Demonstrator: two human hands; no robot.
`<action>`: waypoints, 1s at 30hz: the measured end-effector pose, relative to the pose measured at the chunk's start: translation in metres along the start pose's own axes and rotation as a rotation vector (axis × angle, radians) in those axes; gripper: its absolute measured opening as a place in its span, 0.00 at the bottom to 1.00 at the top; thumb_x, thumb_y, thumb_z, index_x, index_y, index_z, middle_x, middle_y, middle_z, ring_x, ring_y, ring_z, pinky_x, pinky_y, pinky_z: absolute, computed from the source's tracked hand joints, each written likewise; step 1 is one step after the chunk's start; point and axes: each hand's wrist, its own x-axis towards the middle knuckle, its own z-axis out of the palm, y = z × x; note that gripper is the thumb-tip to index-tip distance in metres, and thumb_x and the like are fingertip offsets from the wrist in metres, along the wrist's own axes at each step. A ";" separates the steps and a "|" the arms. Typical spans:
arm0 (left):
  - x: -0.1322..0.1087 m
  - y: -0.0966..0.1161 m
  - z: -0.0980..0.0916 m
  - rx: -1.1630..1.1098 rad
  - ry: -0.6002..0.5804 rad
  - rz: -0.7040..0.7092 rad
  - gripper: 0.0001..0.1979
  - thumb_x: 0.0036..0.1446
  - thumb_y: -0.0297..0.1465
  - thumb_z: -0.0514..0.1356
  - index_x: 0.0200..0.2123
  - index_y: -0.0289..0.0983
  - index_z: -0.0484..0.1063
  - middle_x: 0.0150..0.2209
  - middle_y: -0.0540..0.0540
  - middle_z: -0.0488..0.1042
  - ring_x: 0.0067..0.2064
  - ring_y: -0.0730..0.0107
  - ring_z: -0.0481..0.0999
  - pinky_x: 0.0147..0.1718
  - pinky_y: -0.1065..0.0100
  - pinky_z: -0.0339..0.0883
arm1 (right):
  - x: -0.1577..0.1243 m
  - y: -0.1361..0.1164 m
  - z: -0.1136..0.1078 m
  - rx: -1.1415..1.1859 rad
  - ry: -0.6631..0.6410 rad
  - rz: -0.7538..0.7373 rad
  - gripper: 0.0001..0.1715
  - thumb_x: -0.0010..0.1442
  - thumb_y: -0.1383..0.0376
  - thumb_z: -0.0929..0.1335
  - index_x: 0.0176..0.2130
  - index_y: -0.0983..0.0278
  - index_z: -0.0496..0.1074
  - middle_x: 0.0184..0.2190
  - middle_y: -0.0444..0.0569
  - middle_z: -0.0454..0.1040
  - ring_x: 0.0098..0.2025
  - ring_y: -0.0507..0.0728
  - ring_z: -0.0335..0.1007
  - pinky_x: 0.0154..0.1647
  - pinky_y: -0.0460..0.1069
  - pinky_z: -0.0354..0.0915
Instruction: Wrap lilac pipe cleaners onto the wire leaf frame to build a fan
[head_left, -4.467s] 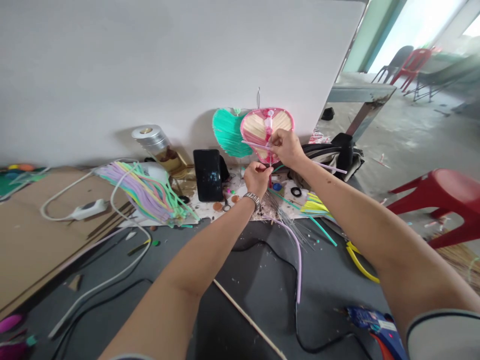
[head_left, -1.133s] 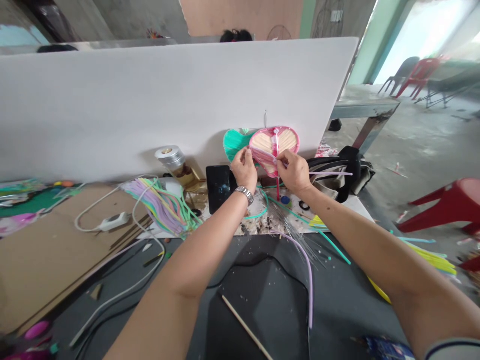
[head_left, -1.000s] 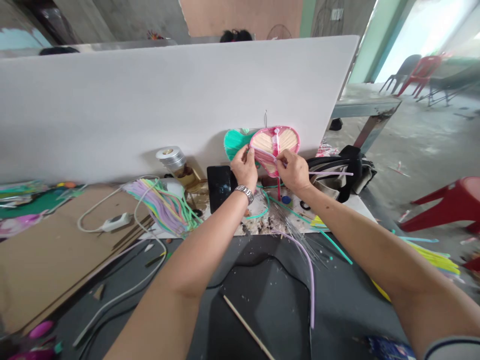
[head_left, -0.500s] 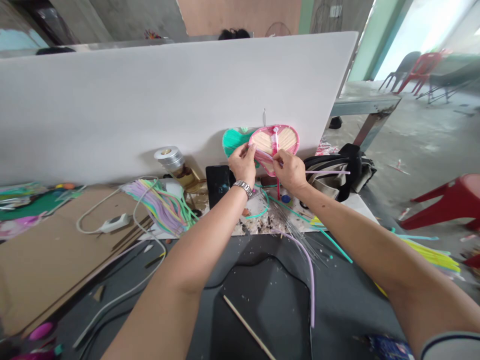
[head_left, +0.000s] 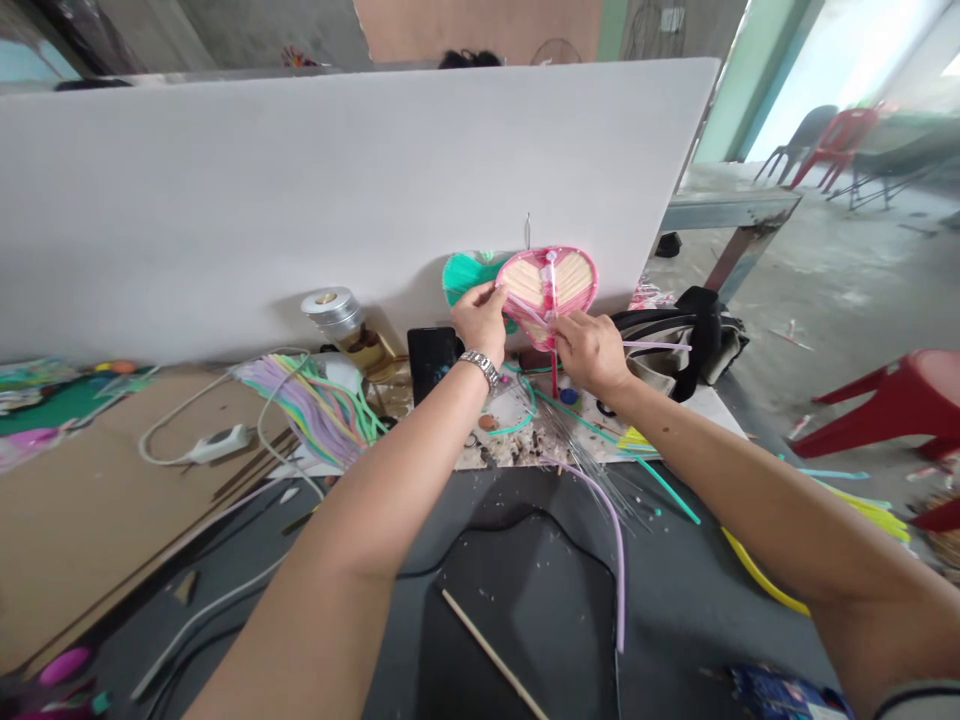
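Head view puts the pink-rimmed heart-shaped fan (head_left: 547,285) at about 12 o'clock, held upright just above the cluttered white work surface (head_left: 675,425), and its cream panels face the camera. The left hand (head_left: 480,320) grips the fan's left rim, fingers and thumb closed together on it. The right hand (head_left: 591,352) pinches a lilac plastic strip (head_left: 660,345) where it crosses the fan's lower middle, and the strip's free end sticks out toward 3 o'clock. The step in hand appears to be fitting this strip across the fan's face, and the next move seems to call for keeping the strip tight against the rim. A teal heart-shaped piece (head_left: 465,278) sits behind the fan, beside a black phone (head_left: 431,362). A bundle of pastel strips (head_left: 315,405) lies toward 10 o'clock, and a blue glue gun (head_left: 780,695) lies at 5 o'clock.
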 end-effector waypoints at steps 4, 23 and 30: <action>0.000 0.003 -0.001 -0.005 0.002 -0.018 0.09 0.52 0.33 0.69 0.37 0.37 0.81 0.35 0.46 0.81 0.33 0.69 0.77 0.29 0.71 0.69 | -0.003 0.006 -0.009 -0.075 -0.025 -0.021 0.17 0.69 0.66 0.61 0.44 0.65 0.78 0.40 0.56 0.79 0.38 0.60 0.69 0.38 0.53 0.52; 0.005 0.003 -0.002 -0.068 0.004 -0.035 0.08 0.47 0.31 0.71 0.32 0.36 0.80 0.32 0.47 0.80 0.35 0.68 0.76 0.35 0.69 0.70 | 0.012 0.015 -0.006 -0.205 -0.069 -0.001 0.19 0.69 0.69 0.60 0.49 0.63 0.77 0.42 0.54 0.76 0.40 0.57 0.68 0.33 0.51 0.50; 0.006 0.003 -0.001 -0.080 0.003 -0.045 0.07 0.47 0.30 0.71 0.31 0.36 0.80 0.31 0.48 0.80 0.32 0.71 0.75 0.32 0.70 0.68 | 0.015 0.015 -0.004 -0.204 -0.087 0.031 0.18 0.71 0.64 0.59 0.48 0.63 0.77 0.42 0.53 0.77 0.40 0.58 0.71 0.32 0.51 0.50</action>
